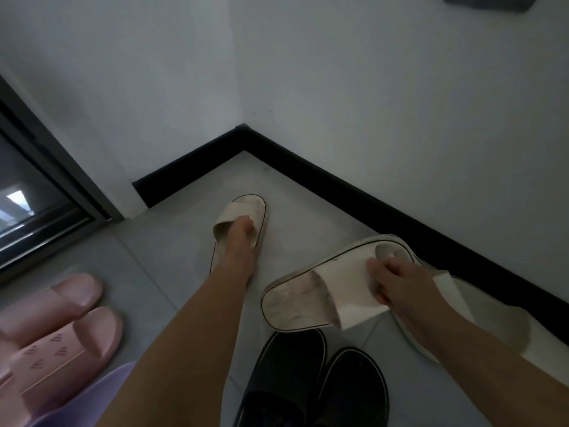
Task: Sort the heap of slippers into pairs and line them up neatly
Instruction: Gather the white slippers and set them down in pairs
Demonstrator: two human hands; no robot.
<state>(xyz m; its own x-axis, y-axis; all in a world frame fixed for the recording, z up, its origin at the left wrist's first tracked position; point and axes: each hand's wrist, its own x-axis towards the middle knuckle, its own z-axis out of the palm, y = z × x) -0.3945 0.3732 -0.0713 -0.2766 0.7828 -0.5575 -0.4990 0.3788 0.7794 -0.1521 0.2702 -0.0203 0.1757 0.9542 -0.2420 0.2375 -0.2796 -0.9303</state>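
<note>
A cream slide slipper (246, 208) lies on the floor near the room's corner, toe toward the wall. My left hand (243, 238) grips its strap. My right hand (397, 282) holds a second cream slipper (314, 297) by its strap, tilted and lifted off the floor, above the black pair. Another white slipper (480, 315) lies under my right forearm beside the wall. A black pair (311, 383) stands side by side at the bottom centre. A pink pair (61, 331) lies at the left.
Black skirting (369, 192) runs along both walls and meets in the corner. A dark sliding-door frame (46, 192) stands at the left. Purple cloth (92, 396) shows at the bottom left. Grey tiled floor (160, 260) lies between the pink pair and the cream slipper.
</note>
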